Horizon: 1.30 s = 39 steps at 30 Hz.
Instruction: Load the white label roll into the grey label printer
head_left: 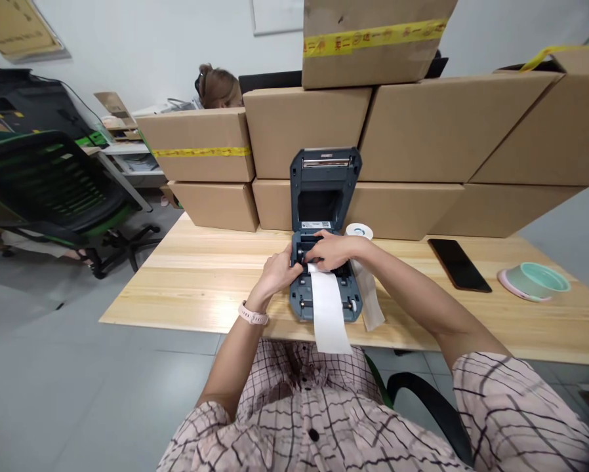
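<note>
One open label printer [321, 204] sits on the surface [216, 275] between the left hand [279, 270] and right hand [331, 250], fingers bent, grip impossible to tell; one paper strip [330, 311] crosses its front, near one smartphone [460, 265].

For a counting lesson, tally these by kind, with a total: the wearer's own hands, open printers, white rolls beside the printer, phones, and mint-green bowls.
Hands: 2, the left hand and right hand
Open printer: 1
White roll: 1
Phone: 1
Mint-green bowl: 1
Total: 6
</note>
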Each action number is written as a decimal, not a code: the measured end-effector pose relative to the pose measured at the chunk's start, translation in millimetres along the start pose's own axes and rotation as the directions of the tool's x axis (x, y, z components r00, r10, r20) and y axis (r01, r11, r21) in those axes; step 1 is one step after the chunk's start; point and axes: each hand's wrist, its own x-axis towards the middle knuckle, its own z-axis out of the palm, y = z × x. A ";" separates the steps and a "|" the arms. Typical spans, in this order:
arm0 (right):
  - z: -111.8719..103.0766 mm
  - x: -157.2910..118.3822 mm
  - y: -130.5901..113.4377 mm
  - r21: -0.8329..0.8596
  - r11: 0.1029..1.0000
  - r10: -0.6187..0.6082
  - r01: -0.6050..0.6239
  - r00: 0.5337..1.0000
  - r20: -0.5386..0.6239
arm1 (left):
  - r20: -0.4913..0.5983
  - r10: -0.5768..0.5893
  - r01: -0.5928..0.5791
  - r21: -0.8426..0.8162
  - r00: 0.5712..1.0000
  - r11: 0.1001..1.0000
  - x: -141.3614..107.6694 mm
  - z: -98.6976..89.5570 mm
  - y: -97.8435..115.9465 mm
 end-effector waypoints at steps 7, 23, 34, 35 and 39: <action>-13.2 -33.2 -6.9 0.144 0.987 -0.063 0.069 0.997 -0.048 | 0.000 -0.033 0.033 0.021 0.999 0.999 -1.7 1.4 0.4; 96.2 -175.9 72.4 0.894 0.445 0.615 -0.056 0.745 -0.259 | -0.061 -0.046 0.048 0.030 0.997 0.998 -7.1 7.8 3.7; 51.8 -114.8 127.5 0.805 0.594 0.469 0.010 0.809 -0.356 | -0.017 0.018 -0.021 -0.159 1.000 0.987 -3.7 5.4 -6.3; 49.9 -102.1 127.8 0.789 0.615 0.453 0.001 0.818 -0.354 | -0.016 0.034 -0.036 -0.190 0.999 0.981 -3.5 5.9 -8.4; 42.9 -82.7 122.0 0.749 0.662 0.444 -0.002 0.807 -0.390 | -0.022 0.063 -0.067 -0.243 0.998 0.968 -3.7 7.2 -13.6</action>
